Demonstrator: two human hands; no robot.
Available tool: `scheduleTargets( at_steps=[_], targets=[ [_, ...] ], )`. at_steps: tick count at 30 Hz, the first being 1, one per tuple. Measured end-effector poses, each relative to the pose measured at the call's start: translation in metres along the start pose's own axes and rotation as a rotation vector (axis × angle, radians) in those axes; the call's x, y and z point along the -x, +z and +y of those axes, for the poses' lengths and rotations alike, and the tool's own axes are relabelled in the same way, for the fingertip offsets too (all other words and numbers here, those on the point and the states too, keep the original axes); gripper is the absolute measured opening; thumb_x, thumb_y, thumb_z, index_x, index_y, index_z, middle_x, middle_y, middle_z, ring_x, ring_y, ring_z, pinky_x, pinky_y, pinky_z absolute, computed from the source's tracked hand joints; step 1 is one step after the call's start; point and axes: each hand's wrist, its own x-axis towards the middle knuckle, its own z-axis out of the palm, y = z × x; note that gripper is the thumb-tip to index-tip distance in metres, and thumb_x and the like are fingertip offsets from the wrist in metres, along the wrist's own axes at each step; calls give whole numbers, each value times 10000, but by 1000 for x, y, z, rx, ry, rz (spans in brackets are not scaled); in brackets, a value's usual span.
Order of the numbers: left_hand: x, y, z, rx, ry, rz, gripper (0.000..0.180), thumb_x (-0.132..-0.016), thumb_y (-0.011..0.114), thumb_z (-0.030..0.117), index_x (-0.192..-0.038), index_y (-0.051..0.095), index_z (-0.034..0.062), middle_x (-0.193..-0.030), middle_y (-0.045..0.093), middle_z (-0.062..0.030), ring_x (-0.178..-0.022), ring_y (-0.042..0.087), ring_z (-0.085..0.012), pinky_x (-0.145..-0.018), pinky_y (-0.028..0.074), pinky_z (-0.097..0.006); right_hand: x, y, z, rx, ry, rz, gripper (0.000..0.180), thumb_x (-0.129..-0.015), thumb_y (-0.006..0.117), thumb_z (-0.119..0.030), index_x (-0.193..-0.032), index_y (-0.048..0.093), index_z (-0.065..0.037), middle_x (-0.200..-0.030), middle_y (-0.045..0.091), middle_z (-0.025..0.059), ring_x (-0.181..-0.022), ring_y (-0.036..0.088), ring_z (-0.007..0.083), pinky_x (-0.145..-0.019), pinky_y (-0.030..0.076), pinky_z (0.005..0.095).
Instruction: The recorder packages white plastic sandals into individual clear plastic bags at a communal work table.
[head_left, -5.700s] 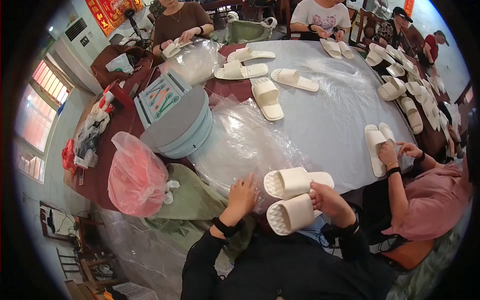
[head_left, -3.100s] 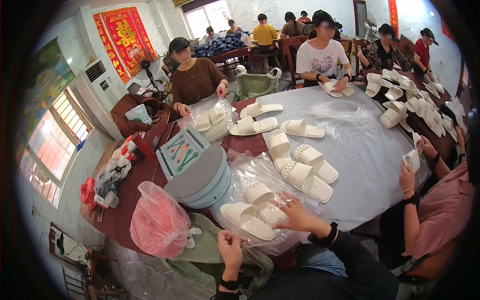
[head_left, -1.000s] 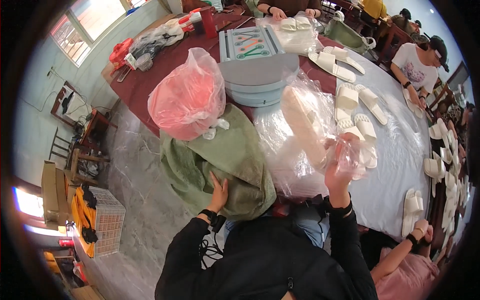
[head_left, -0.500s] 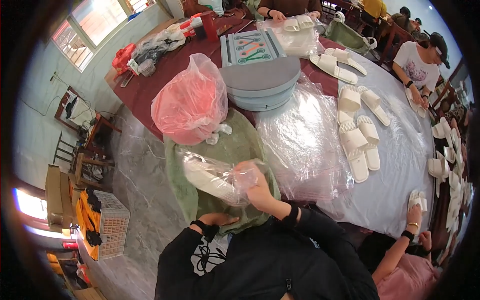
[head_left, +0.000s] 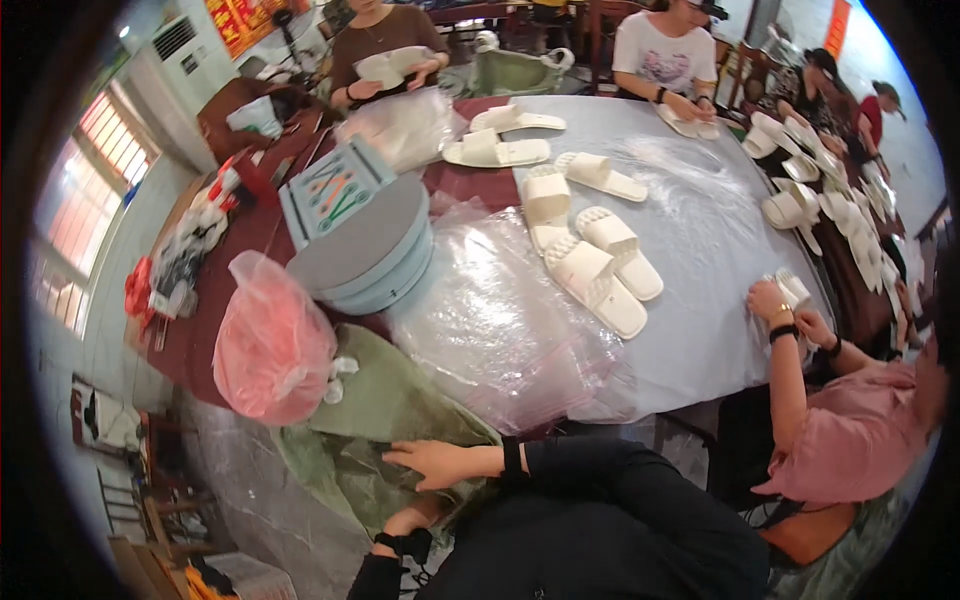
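Note:
A green woven sack (head_left: 400,385) hangs against the near left edge of the table, its mouth toward me. My right hand (head_left: 440,462) reaches over the sack's mouth with fingers stretched out and nothing visible in them. Lower down, my left hand (head_left: 415,515) grips the near edge of the green sack, its fingertips partly hidden. What lies inside the sack cannot be made out. Just beyond it sits a pink-red bundle in a clear plastic bag (head_left: 272,345). To the right is a stack of clear plastic bags (head_left: 500,320).
A grey-blue step platform (head_left: 365,250) stands behind the bags. Several cream slippers (head_left: 590,275) lie on the grey-covered table (head_left: 700,330). Co-workers handle slippers around it; one in a pink top (head_left: 845,430) sits close at my right. Chairs and crates stand at the left.
My right hand no longer holds the slipper in its clear bag, and its fingers have spread over the sack. The slipper is out of sight. The view has turned right.

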Motion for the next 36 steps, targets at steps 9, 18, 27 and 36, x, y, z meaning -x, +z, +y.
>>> scheduleTargets(
  at_steps=[9, 18, 27, 36],
  targets=[
    [-21, -226, 145, 348, -186, -186, 281, -870, 492, 153, -1072, 606, -6, -1058, 606, -211, -951, 572, -374, -788, 459, -428, 81, -113, 9, -298, 118, 671, 326, -879, 574, -186, -1176, 532, -55, -993, 628, 87, -894, 610, 194, -776, 480, 337],
    [-28, -322, 176, 222, 34, 711, 313, -862, 567, 210, -1150, 571, 86, -1189, 532, -183, -1079, 499, -365, -889, 417, -422, 207, -199, 121, -9, 595, 1767, 380, -833, 637, -172, -1158, 520, -14, -864, 545, 82, -760, 549, 166, -662, 469, 295],
    [-118, -330, 183, -252, 75, 971, 419, -867, 565, 290, -1247, 525, 120, -1310, 424, -236, -1202, 400, -404, -1011, 331, -443, 232, -212, 167, -362, 692, 1658, 639, -865, 601, -155, -1363, 206, -76, -894, 549, 111, -721, 554, 161, -596, 472, 293],
    [-141, -287, 156, -9, 71, 795, 423, -852, 568, 316, -1221, 550, 112, -1294, 452, -227, -1196, 418, -412, -967, 362, -484, 223, -233, 170, -775, 560, 1622, 746, -811, 513, -3, -1426, 111, -128, -1048, 532, 120, -826, 588, 221, -638, 515, 348]
  ],
)
